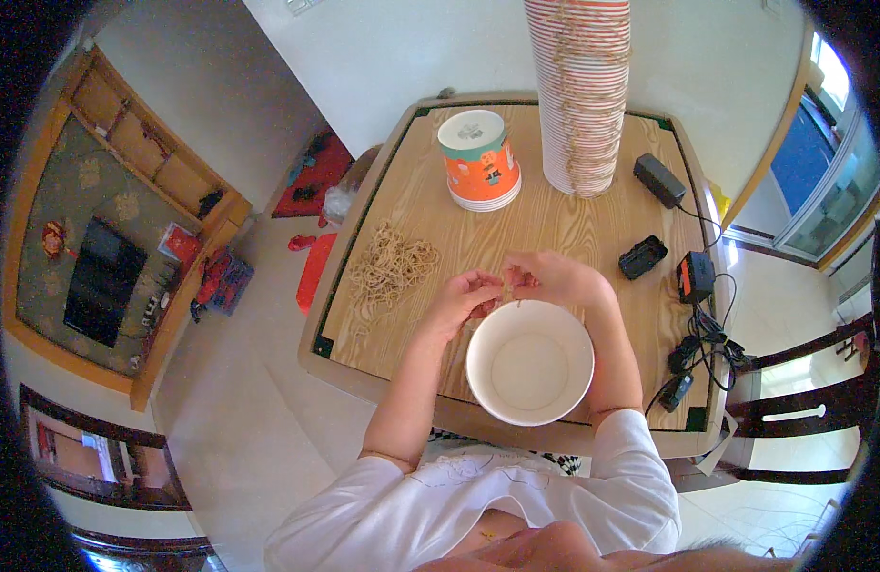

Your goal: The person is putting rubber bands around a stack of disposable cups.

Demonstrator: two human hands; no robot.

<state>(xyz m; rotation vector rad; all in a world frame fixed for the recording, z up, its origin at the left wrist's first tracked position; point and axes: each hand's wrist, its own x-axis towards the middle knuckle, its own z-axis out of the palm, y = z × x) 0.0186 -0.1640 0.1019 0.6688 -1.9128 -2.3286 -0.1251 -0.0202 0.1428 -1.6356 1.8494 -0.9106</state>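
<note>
Close in front of me is a white paper bucket (529,364), its open mouth facing up. My left hand (465,303) and my right hand (562,278) meet just beyond its far rim, fingers closed in a pinch. A short bit of tan cord (506,292) shows between the fingertips; its ends are hidden. The right wrist lies alongside the bucket's right rim. To the left of my hands spreads a loose heap of tan cords (392,269).
A tall stack of paper buckets (583,105), tan cord bits along its side, stands at the back. Left of it sit upturned orange-and-green buckets (483,170). On the right lie a black adapter (659,181), a black tray-like piece (642,257), an orange-black block (695,277) and tangled cables (708,343).
</note>
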